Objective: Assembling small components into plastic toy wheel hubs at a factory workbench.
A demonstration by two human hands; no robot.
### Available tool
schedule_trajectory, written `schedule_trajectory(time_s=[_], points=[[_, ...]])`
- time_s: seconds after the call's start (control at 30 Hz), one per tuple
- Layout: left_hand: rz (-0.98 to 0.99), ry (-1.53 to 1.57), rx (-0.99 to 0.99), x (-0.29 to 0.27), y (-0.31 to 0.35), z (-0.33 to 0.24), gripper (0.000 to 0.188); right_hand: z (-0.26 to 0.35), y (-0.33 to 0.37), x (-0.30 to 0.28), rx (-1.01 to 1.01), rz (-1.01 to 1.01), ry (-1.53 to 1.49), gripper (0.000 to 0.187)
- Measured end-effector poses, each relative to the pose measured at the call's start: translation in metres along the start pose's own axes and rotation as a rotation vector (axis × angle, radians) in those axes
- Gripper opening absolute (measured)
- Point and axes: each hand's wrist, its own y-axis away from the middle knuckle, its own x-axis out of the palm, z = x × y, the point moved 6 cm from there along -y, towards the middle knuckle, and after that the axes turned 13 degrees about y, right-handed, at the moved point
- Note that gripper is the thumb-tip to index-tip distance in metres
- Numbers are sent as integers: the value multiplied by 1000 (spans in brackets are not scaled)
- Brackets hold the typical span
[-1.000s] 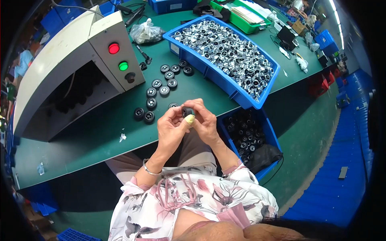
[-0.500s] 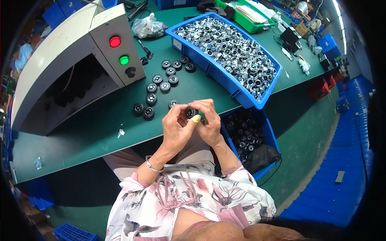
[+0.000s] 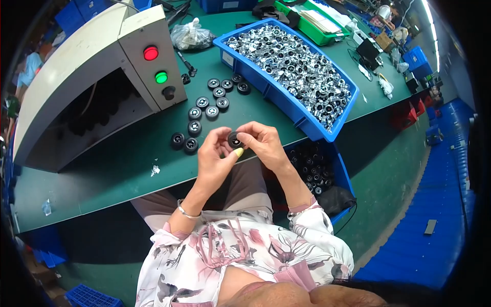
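Note:
A small black wheel (image 3: 234, 140) with a hub in its middle is held up over the table's front edge, between both hands. My left hand (image 3: 212, 156) is closed round its left side, its thumb, with a yellow covering at the tip, below the wheel. From the right, my right hand (image 3: 266, 145) pinches the wheel with the thumb across its rim; some fingers are hidden behind it. Beyond the hands, several similar black wheels (image 3: 211, 112) lie flat in a loose group on the green table (image 3: 148, 176).
At left stands a beige machine (image 3: 140, 33) with a red and a green light. A blue bin (image 3: 266, 84) of clear and black parts sits at the right. Below the table edge, another blue bin (image 3: 343, 169) holds black parts. A plastic bag (image 3: 192, 36) lies at the back.
The held wheel has shifted slightly left and its face has turned. My right hand has rolled over, its thumb now on the wheel. A wheel just beyond my hands no longer shows.

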Motion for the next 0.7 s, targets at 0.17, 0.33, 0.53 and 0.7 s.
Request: schedule_trajectory(time_s=[0.17,0.33,0.53,0.7], points=[[-13,281,-176,-4,11,16,19,1,12,12,1,-104,-184,17],[37,65,-178,-4,14,14,17,-7,9,6,6,-34,-74,20],[117,12,-156,-1,12,12,14,-4,14,3,52,-70,98,20],[191,-337,-63,1,9,0,13,6,6,-2,-43,35,141,21]])
